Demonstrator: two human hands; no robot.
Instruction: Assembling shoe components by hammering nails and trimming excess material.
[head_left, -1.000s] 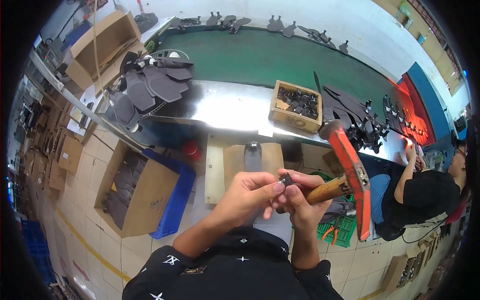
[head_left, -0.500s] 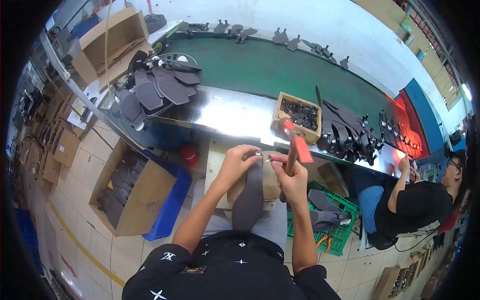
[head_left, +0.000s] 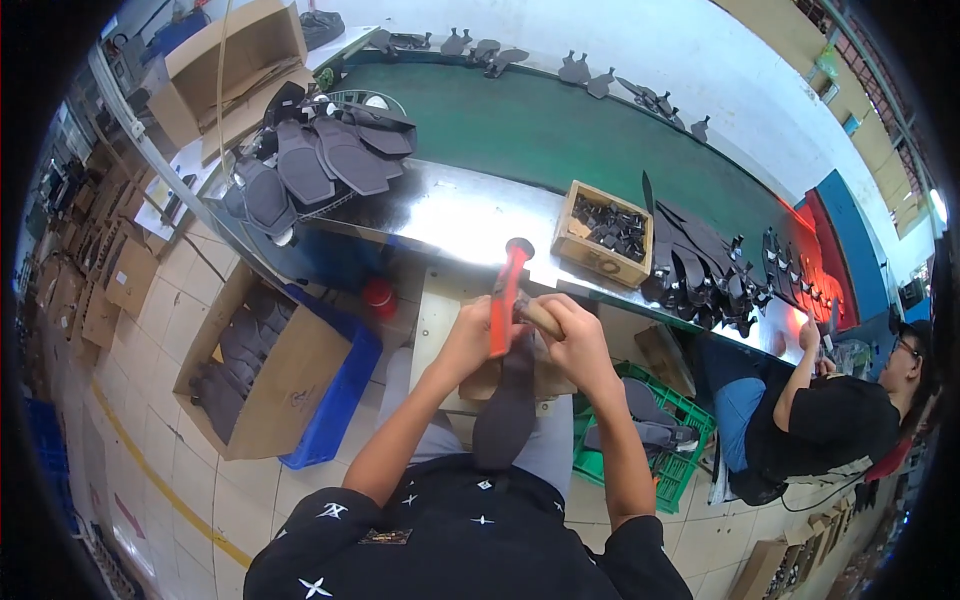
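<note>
A dark grey shoe sole (head_left: pixel 506 415) lies lengthwise in front of me over a wooden block (head_left: pixel 482 382), its broad end toward my body. My left hand (head_left: pixel 464 342) is closed at the sole's far, narrow end; the hammer partly covers its fingertips. My right hand (head_left: pixel 582 345) grips the wooden handle of a hammer (head_left: pixel 505 305). Its red head is over the sole's far end and the left fingers. Whether the head touches anything there cannot be made out.
A wooden box (head_left: pixel 603 262) of small dark parts stands on the metal bench edge (head_left: pixel 450 205), between piles of dark soles (head_left: pixel 345 160). A green conveyor belt (head_left: pixel 520 125) runs behind. Left stands a carton (head_left: pixel 300 385); right are a green crate (head_left: pixel 680 480) and a seated person (head_left: pixel 830 410).
The hammer has swung left and its head now covers the sole's far end. My right hand has turned with it; before, its fingers also held a small pointed piece, now out of sight.
</note>
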